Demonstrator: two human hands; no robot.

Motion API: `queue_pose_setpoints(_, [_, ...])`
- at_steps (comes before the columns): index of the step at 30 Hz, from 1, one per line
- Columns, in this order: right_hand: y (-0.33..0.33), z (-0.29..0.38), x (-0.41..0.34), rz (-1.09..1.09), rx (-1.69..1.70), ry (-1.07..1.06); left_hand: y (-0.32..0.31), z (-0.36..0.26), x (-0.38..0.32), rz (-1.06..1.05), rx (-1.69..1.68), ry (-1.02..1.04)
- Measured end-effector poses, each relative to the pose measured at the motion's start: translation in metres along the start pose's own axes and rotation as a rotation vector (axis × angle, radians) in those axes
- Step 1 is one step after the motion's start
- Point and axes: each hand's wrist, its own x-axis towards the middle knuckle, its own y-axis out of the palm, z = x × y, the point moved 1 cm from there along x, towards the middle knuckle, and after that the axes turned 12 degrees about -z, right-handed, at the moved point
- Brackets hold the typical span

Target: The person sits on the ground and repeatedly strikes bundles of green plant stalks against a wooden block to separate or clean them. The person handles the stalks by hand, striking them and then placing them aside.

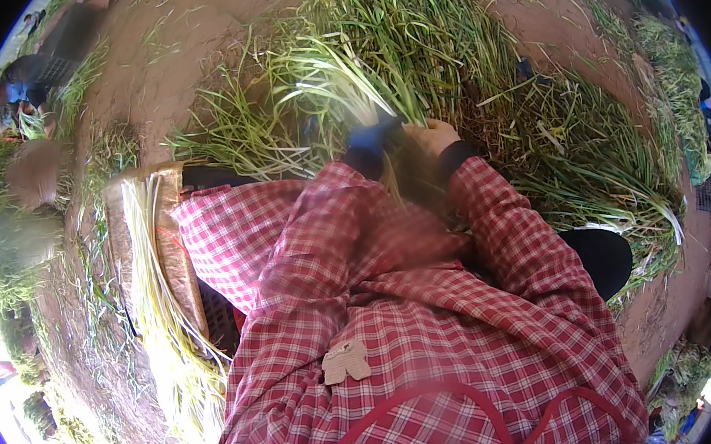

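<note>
My left hand (368, 138), in a blue glove and blurred, grips a fanned bunch of pale green stalks (336, 82). Close beside it on the right, my bare right hand (434, 137) pinches the lower ends of some long green leafy stalks (407, 104). Both hands are above my lap, just before a large heap of long-leaved green plants (428, 41). A few thin strands hang below the hands, too blurred to make out. The red plaid smock (417, 331) covers my arms and lap.
To my left, trimmed pale yellow-green stalks (160, 292) lie along a brown sheet (182, 251) over a dark crate (216, 312). A black rounded object (598, 261) is by my right side. Bare earth (185, 52) surrounds the heap. More green piles (670, 89) and people stand farther off.
</note>
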Motion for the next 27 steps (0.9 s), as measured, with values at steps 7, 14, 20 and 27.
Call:
queue_pose_setpoints(7, [0.027, 0.004, -0.026, -0.215, -0.408, -0.161, -0.001, 0.011, 0.009, -0.036, 0.08, 0.06])
queue_pose_setpoints(14, [0.042, 0.037, -0.055, -0.366, -0.046, -0.103, -0.012, 0.0, 0.03, -0.162, -0.025, 0.109])
queue_pose_setpoints(20, [-0.1, 0.105, -0.095, -0.412, -1.252, -0.729, -0.047, -0.046, 0.048, -0.155, -0.273, 0.132])
queue_pose_setpoints(27, [-0.332, 0.292, -0.293, -1.357, -2.148, 0.118, -0.055, -0.09, 0.027, -0.013, -0.652, 0.023])
